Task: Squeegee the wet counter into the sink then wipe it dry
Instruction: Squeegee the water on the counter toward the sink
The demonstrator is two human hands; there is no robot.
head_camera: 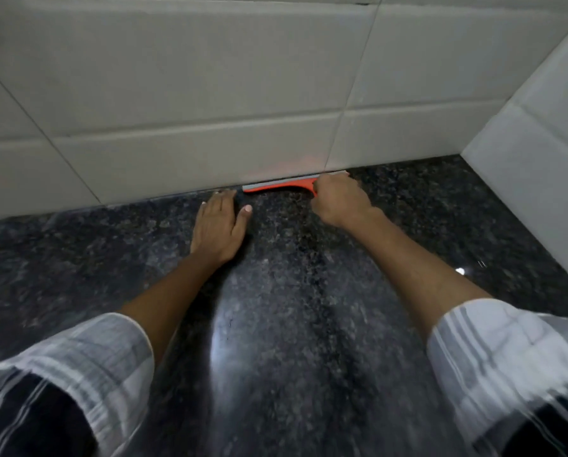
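Observation:
An orange squeegee [281, 186] with a grey blade lies along the back of the dark speckled granite counter [292, 308], its blade against the foot of the tiled wall. My right hand [340, 202] is closed around its handle, which the fist hides. My left hand [221, 224] rests flat on the counter just left of the squeegee, fingers spread, its fingertips near the wall. The counter shines with reflections. No sink or cloth is in view.
A pale tiled wall [193, 94] runs along the back of the counter. A second tiled wall [539, 127] closes the right side and forms a corner at the back right. Striped rolled sleeves fill the lower corners of the view.

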